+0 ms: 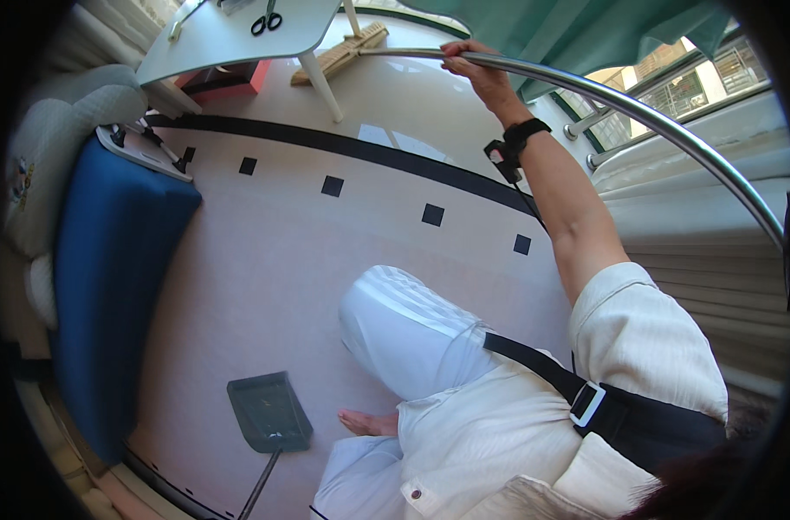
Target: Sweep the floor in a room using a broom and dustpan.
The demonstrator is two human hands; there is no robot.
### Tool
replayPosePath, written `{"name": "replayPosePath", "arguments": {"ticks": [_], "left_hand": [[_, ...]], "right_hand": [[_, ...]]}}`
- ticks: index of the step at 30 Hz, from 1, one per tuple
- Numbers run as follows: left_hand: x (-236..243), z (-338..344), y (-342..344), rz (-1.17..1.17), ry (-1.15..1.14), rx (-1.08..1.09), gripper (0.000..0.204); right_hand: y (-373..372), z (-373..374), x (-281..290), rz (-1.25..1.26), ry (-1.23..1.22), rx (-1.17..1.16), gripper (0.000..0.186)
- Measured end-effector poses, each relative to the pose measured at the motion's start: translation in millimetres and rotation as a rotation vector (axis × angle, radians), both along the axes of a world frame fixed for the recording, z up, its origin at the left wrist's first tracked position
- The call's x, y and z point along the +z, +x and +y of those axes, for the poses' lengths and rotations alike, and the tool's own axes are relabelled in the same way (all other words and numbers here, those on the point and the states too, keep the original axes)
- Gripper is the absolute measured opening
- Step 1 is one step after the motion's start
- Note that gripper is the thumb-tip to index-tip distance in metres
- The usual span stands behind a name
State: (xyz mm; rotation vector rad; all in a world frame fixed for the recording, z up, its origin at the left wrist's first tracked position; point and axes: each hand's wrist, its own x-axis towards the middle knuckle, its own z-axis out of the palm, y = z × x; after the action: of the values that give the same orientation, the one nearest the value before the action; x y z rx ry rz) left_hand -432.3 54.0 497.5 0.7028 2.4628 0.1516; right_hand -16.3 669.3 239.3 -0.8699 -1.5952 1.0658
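My right hand [484, 76] is wrapped around the metal handle of a broom [646, 111], a short way above its head. The broom's wooden head [339, 59] lies on the floor by a white table leg, while the curved-looking handle runs past my hand to the right edge. A black strap with a small device [503, 158] sits on my right wrist. On the floor to the left of my bare foot rests a grey-green dustpan [269, 409] with a little debris in it. Its thin handle leaves the picture at the bottom. My left hand is not visible.
A white table [239, 39] with black-handled scissors [266, 23] stands at the far left, a red box [230, 82] beneath it. A blue padded seat [109, 286] runs along the left. Green [577, 35] and pale curtains [672, 173] hang beside the window.
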Motion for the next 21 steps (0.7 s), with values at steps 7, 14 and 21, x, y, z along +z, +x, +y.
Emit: {"name": "replayPosePath", "arguments": {"ticks": [7,14,21], "left_hand": [[-13,-11,-34,-0.004,0.196,-0.019,0.027],[-31,17,-47,0.117,0.225,-0.077,0.021],[-28,43,-66,0.077,0.149,-0.480,0.025]], "right_hand": [[93,-65,83,-0.121,-0.096,-0.112,0.018],[126,-131,160,-0.367,-0.226,-0.399,0.021],[98,-174,156,-0.522,-0.345,-0.420,0.027]]}}
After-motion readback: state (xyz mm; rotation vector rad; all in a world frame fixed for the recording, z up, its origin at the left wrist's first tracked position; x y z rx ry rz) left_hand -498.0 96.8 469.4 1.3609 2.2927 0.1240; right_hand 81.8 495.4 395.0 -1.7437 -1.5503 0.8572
